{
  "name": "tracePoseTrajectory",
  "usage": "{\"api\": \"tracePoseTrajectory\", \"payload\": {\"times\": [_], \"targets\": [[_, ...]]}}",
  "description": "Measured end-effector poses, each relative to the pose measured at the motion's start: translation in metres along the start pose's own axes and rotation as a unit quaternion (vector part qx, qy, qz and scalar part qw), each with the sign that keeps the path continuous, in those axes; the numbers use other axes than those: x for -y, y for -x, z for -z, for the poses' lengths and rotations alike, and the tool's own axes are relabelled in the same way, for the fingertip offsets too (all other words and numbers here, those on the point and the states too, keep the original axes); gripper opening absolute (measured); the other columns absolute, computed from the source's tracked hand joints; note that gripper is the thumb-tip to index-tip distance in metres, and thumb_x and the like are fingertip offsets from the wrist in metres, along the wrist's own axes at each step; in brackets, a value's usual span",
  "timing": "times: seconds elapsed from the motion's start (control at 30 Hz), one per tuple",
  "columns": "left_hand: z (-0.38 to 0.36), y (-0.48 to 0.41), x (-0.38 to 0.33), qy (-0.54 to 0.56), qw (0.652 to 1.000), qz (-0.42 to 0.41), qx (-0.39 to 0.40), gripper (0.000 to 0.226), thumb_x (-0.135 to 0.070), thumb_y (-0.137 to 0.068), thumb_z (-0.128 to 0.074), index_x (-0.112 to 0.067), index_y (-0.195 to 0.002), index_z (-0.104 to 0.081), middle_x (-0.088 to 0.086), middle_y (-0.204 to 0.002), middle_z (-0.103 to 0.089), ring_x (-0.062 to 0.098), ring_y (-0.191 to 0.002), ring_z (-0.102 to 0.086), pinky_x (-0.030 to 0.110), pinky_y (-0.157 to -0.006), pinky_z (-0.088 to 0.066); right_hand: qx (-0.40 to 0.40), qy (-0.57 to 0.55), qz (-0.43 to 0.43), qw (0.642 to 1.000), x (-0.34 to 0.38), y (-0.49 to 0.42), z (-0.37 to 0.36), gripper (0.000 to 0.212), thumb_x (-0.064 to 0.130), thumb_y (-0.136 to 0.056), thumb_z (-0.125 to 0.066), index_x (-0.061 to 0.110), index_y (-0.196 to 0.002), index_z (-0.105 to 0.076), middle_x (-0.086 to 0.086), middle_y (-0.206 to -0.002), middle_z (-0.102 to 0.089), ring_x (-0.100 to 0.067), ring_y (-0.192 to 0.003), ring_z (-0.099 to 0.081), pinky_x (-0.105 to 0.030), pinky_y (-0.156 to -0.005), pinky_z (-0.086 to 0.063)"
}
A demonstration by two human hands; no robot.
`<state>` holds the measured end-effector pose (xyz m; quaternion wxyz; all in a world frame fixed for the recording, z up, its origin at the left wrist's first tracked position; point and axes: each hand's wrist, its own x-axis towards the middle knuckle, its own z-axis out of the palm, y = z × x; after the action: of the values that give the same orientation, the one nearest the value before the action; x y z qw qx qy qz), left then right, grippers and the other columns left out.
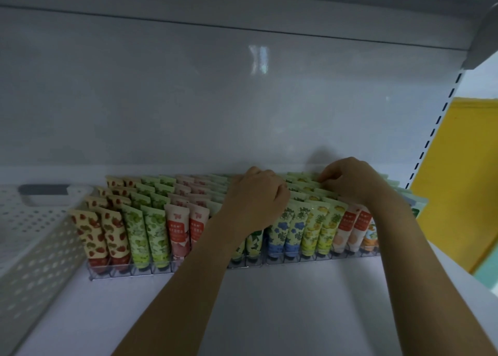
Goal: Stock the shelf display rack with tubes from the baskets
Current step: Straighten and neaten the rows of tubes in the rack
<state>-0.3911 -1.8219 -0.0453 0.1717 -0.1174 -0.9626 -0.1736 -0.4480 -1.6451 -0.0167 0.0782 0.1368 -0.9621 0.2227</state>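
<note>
Head view hid what our curled left hand held; our right hand pinched tubes, where a tug risked toppling others.

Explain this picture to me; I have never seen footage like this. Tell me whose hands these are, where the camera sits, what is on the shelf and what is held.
There is no machine here: a person works with bare hands, and the single camera is worn on the head, looking forward and down. On the white shelf stands a clear display rack packed with rows of tubes standing cap-down: strawberry-patterned at the left, then green, pink, blue-flowered, yellow and orange-white. A white perforated basket sits left of the rack. The left hand and right hand both reach into the rows, fingers curled over tube tops; whether either grips a tube is hidden.
</note>
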Motion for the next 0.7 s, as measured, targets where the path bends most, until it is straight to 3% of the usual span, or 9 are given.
{"api": "tracePoseTrajectory", "payload": {"times": [0.13,0.27,0.4,0.7], "targets": [[0.000,0.001,0.002,-0.001,1.000,-0.002,-0.004,0.061,-0.036,-0.082,-0.013,-0.011,-0.106,-0.063,0.003,-0.110,-0.061,0.017,-0.105,-0.044,0.030,-0.085,-0.033,-0.042,-0.006,0.028,0.999,0.002,0.000,-0.003,0.022,0.011,-0.090,-0.053,0.014,-0.105,-0.069,-0.004,-0.110,-0.065,-0.011,-0.088,-0.050,-0.022,-0.080,-0.037],[0.002,0.001,0.000,-0.002,1.000,-0.002,-0.003,0.043,-0.029,-0.096,-0.025,-0.012,-0.111,-0.062,0.002,-0.114,-0.060,0.019,-0.108,-0.044,0.032,-0.090,-0.034,-0.099,-0.007,0.051,0.994,0.004,-0.007,-0.015,0.023,0.011,-0.088,-0.054,0.014,-0.106,-0.069,-0.006,-0.108,-0.067,-0.022,-0.098,-0.057,-0.028,-0.085,-0.043],[0.003,0.002,-0.002,0.001,1.000,0.000,0.000,0.038,-0.025,-0.098,-0.029,-0.012,-0.113,-0.061,0.001,-0.117,-0.059,0.018,-0.110,-0.043,0.033,-0.092,-0.033,-0.099,0.025,0.053,0.993,0.010,-0.012,-0.027,0.025,0.013,-0.088,-0.051,0.018,-0.105,-0.070,-0.006,-0.108,-0.068,-0.029,-0.104,-0.056,-0.041,-0.092,-0.046],[0.005,0.002,-0.002,-0.005,1.000,-0.002,0.007,0.038,-0.025,-0.098,-0.028,-0.013,-0.112,-0.061,0.001,-0.117,-0.058,0.018,-0.109,-0.042,0.033,-0.091,-0.033,-0.063,0.045,0.056,0.995,0.011,-0.013,-0.030,0.032,0.012,-0.088,-0.045,0.020,-0.108,-0.069,-0.005,-0.112,-0.068,-0.032,-0.110,-0.053,-0.042,-0.098,-0.042]]}}
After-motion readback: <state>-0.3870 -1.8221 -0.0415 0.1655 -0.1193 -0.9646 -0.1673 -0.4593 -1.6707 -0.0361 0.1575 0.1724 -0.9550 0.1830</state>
